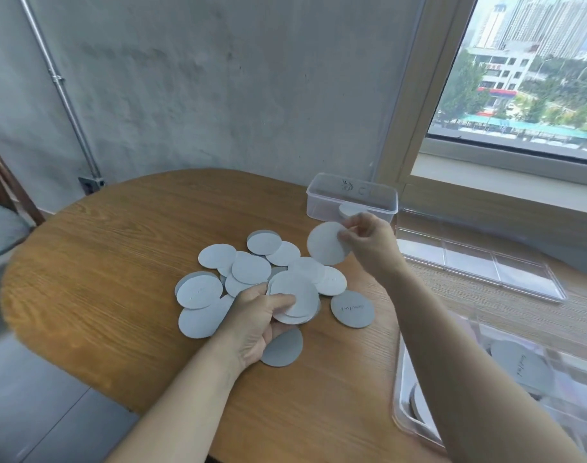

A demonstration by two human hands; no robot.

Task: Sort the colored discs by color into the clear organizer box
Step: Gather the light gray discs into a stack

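**Wooden table strewn with pale and grey discs**

Wood-grain table [118, 262] fills the middle of the frame, with a loose pile of discs [218, 272] at its centre. Just right of the pile, the left hand [262, 315] curls its fingers round a stack of pale discs [295, 295]. Further right, the right hand [368, 238] pinches one pale disc [325, 243] in front of a clear box [352, 195]. A divided clear tray [479, 265] lies at the right.

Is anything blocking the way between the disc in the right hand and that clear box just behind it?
Nothing visible does. The right hand pinches a pale disc just in front of the clear box, whose top looks open. One other disc already lies inside, leaving room.
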